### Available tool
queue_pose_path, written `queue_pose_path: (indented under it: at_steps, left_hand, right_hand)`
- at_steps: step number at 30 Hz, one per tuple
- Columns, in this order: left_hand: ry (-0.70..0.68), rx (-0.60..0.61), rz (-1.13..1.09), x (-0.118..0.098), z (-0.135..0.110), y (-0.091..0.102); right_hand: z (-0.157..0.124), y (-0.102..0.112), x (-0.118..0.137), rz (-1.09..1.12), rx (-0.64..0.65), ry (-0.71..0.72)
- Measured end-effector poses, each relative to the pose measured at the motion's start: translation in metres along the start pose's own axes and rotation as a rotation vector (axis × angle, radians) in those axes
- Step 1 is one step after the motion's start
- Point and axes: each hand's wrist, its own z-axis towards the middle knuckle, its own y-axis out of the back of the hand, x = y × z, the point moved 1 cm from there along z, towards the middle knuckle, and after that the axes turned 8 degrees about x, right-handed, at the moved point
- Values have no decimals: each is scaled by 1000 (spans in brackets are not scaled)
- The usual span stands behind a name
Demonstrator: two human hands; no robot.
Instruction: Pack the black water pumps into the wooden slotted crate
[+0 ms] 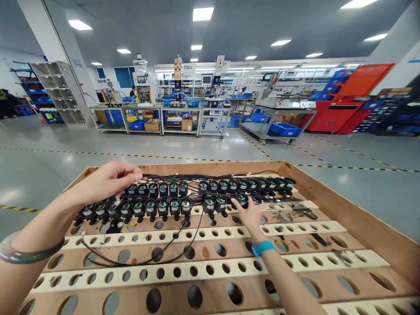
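Rows of black round housings (162,208) with green circuit boards inside stand in a shallow wooden tray (210,280), black cables running between them. My left hand (113,179) is over the left end of the rows, thumb and fingers pinched on a black cable (154,176). The housings beneath it are partly hidden. My right hand (251,214) reaches to the right end of the front row, its fingers curled around a black housing (242,200). Loose cables (141,264) loop forward from the front row across the slats.
Pale slats with round holes (177,272) cross the tray, and a raised wooden edge (348,218) borders it. Beyond are a grey floor with striped tape, workbenches with machines (179,105), a wheeled cart (275,118) and a red cabinet (333,116).
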Motion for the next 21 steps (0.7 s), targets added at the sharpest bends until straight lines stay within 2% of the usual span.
queue_pose_path:
  at_steps: [3,8,14,21]
  left_hand:
    - [-17,-127,16,-8,29,7]
    - [-105,-315,-212,-13,71,19]
    - [-180,-340,-152,-34,97,26]
    - [-210,-371,-169,-34,107,29]
  right_hand:
    - [1,-15,-11,-26,4,17]
    - [-5,-23,-13,-82,22,71]
    - [1,-17,-32,-92,88,125]
    - [13,-18,-43,-13,119,206]
